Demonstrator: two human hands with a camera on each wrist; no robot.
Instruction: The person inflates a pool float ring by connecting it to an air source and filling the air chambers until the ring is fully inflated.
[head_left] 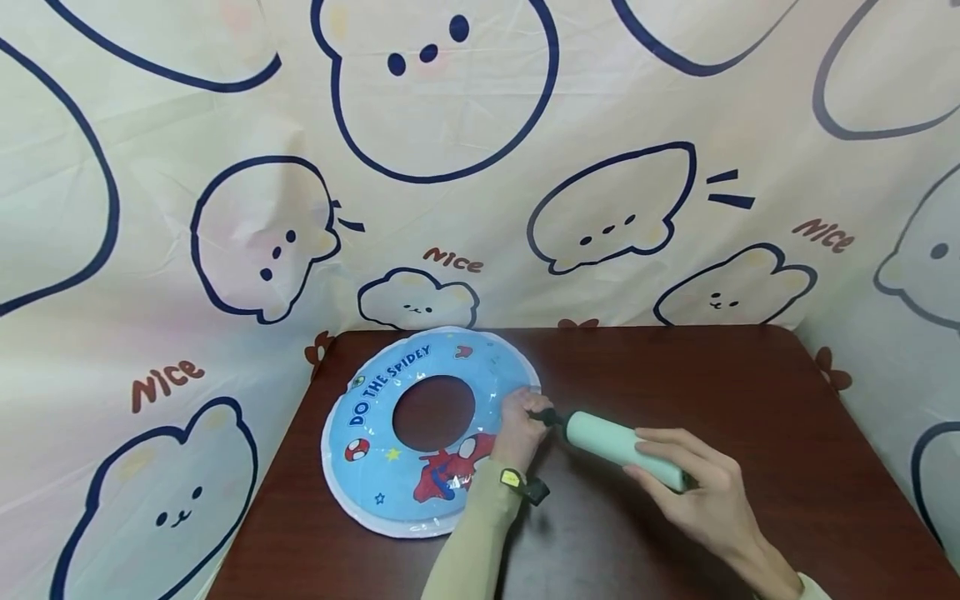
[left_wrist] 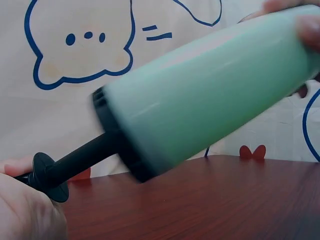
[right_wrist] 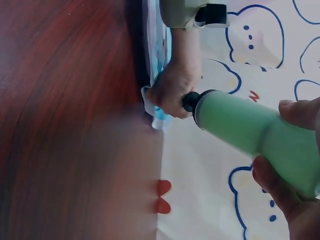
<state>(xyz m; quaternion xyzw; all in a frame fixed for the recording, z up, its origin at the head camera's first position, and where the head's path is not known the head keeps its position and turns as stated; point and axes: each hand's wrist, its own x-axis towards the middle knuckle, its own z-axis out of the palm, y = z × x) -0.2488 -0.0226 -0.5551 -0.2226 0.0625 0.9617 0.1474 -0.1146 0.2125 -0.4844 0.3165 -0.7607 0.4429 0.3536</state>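
Observation:
A light-blue inflatable swim ring [head_left: 375, 471], printed with a red cartoon figure and "DO THE SPIDEY", lies flat at the table's left. At its right edge my left hand [head_left: 522, 429] grips the narrow black end of a mint-green hand pump [head_left: 618, 447]. In the left wrist view, a black shaft [left_wrist: 85, 156] with a round disc runs from that hand to the pump's black cap. My right hand [head_left: 701, 487] holds the green barrel from the other end, fingers above and thumb below. The pump is tilted over the table. The fist hides the spot where pump and ring meet.
The dark brown table [head_left: 675, 375] has rounded far corners. Behind it and at both sides hangs a pale cloth [head_left: 480, 208] with cartoon outlines. A black strap with a yellow patch [head_left: 525, 483] sits on the left wrist.

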